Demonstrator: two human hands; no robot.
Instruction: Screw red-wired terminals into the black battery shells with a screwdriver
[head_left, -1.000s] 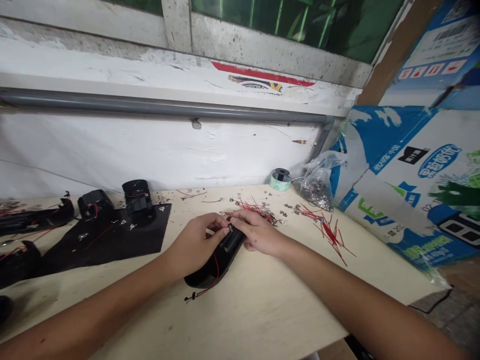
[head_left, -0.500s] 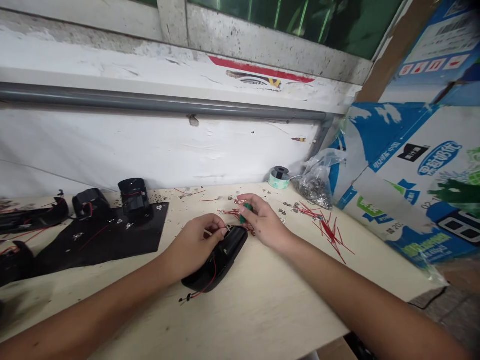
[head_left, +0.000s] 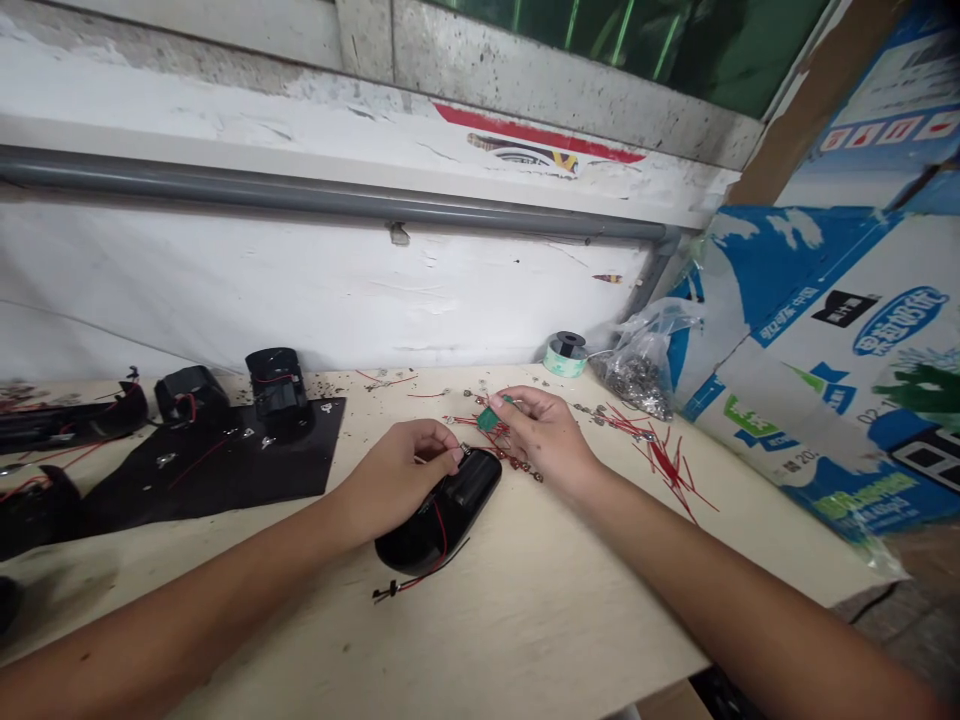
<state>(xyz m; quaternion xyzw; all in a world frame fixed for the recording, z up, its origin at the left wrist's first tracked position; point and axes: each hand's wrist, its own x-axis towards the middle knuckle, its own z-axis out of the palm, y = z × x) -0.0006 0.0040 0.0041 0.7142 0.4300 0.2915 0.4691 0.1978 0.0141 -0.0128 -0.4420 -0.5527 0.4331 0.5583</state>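
A black plastic housing (head_left: 442, 515) with a red wire (head_left: 420, 575) trailing from it lies on the pale wooden table (head_left: 525, 620). My left hand (head_left: 394, 475) rests on its upper end, fingers closed on the rim. My right hand (head_left: 544, 435) hovers just beyond the housing, above a heap of short red wires with metal terminals (head_left: 510, 450). Thumb and fingers pinch a small green part (head_left: 490, 417).
A black mat (head_left: 210, 470) with more black housings (head_left: 277, 385) lies at the left. More red wires (head_left: 664, 460), a clear bag of metal parts (head_left: 637, 375) and a solder spool (head_left: 564, 352) are at the back right. Printed cardboard boxes (head_left: 832, 340) stand along the right edge.
My right hand left the housing, reached into the wire heap and came up pinching the small green part. My left hand stayed on the housing.
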